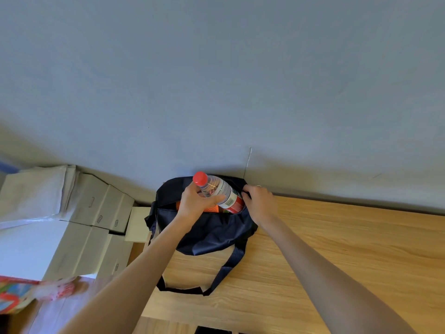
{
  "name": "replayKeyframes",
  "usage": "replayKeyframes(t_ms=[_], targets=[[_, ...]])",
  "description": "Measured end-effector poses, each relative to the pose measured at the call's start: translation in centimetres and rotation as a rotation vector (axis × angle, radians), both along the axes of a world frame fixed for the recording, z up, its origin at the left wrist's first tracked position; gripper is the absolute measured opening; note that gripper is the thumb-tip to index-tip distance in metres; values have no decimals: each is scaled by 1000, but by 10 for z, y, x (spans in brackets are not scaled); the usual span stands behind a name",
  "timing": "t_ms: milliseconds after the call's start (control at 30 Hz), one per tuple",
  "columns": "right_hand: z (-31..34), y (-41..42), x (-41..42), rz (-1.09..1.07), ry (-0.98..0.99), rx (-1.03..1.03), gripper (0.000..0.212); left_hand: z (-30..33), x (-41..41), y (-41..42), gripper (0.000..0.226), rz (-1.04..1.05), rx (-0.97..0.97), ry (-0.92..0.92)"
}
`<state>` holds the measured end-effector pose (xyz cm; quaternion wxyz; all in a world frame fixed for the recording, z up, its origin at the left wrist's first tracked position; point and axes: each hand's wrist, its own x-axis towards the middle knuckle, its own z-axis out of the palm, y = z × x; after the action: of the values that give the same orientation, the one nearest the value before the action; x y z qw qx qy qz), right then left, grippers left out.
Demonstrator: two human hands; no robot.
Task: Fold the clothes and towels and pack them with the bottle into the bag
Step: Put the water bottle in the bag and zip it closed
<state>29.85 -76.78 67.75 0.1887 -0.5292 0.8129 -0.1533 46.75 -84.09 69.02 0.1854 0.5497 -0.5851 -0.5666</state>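
While the left hand point(192, 202) grips the water bottle point(220, 192) (base already inside), the right hand point(260, 202) clutching the duffel bag point(212, 235) rim should hold it wide.

Navy bag point(212, 235), orange mesh cloth point(213, 209) inside; clear bottle point(220, 192), red cap point(200, 178), red-and-white label; light wood-grain table point(337, 249); grey wall point(216, 80).

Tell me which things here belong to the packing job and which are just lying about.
Job: bottle in the left hand; dark bag, its rim held by the right hand; orange cloth inside.
Lying about: cardboard boxes; colourful item, lower left.
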Motion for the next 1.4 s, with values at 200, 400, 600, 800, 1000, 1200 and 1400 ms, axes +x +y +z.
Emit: replayKeyframes(t_ms=[200,400,600,800,1000,1200,1400], targets=[[1,5,-5,14,-32,-10,20,-6,2,10,70,7,65,40],[2,13,-12,23,-136,2,22,8,-16,13,47,-88,-95,-4],[0,21,-19,-56,-185,-4,16,9,-36,20,50,-195,-133,-1],[1,22,-24,-84,-211,-11,15,12,-45,29,53,-282,-190,1],[5,29,-26,-69,-231,-15,11,-5,-52,43,51,-322,-171,-70],[2,35,-26,-10,-208,-4,12,-32,-44,44,51,-167,-47,-140],[5,38,-25,-8,-177,-1,12,-28,-29,43,49,-24,34,10]])
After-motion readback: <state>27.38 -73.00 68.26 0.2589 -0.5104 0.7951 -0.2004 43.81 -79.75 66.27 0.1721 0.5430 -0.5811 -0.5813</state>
